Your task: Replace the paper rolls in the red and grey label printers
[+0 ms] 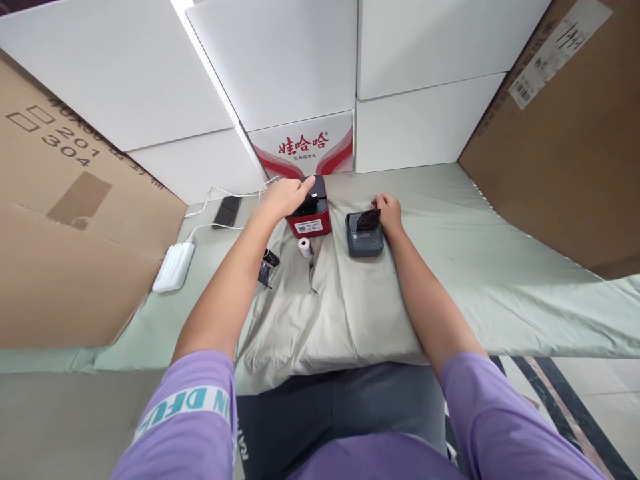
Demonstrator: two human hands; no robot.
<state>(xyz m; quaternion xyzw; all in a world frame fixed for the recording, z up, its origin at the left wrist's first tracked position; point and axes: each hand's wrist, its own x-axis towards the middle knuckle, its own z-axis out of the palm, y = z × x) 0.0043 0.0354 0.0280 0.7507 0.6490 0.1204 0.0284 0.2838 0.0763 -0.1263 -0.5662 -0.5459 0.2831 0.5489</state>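
Note:
A red and black label printer (310, 220) stands on the green cloth, and my left hand (287, 195) rests on its black top with the fingers stretched forward. To its right sits a dark grey printer (365, 238) with its lid raised. My right hand (387, 209) is at that printer's back right corner, fingers curled on the open lid (369, 219). A small white paper roll (305, 247) lies in front of the red printer, with a strip trailing towards me. A small black item (268, 265) lies by my left forearm.
A pale green cloth (475, 267) covers the surface. A white power adapter (173, 266) with a white cable and a black phone (227, 211) lie at the left. White boxes and a red-printed carton (302, 148) stand behind; brown cardboard (565, 153) flanks both sides.

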